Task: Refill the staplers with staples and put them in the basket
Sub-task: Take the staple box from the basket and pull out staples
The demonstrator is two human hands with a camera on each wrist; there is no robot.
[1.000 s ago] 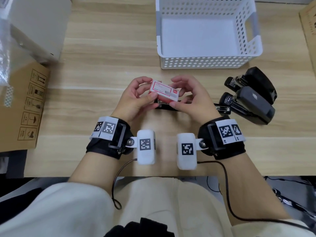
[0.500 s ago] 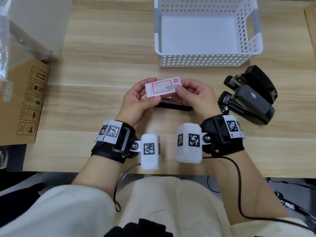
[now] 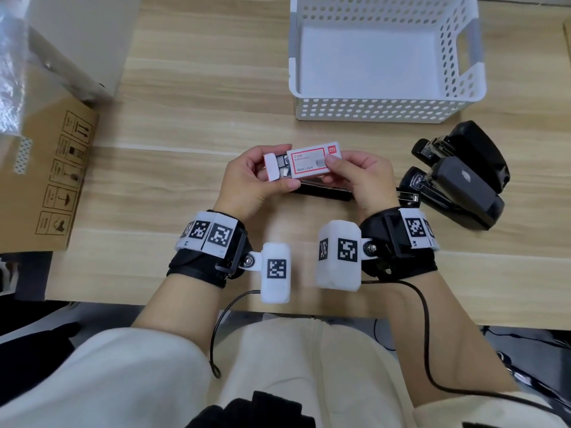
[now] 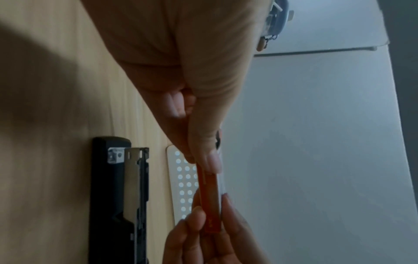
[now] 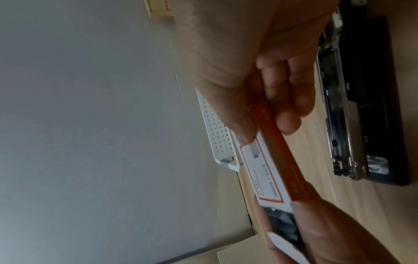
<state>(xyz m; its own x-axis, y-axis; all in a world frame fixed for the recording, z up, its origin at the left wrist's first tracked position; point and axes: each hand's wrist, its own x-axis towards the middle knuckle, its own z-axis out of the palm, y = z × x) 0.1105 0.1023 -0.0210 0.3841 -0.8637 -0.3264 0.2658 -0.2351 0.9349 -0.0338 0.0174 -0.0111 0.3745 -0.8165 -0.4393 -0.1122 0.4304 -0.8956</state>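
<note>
A: Status?

B: Change since 0.5 s ago: the staple box was closed then, now its inner tray is slid out on the left and I can see metal staples in it. My left hand pinches the tray end; my right hand grips the sleeve, thumb on top. The box is held just above the open stapler lying on the tabletop.

A: Other staplers?

B: 2 black staplers piled to the right, touching each other. The basket sits beyond them with nothing in it.

A: So where are we?

B: Early, I'd say. No stapler is in the basket. Next I'd lift 1 strip out and lay it in the open stapler's channel. Risk: tipping the tray and spilling strips.
</note>
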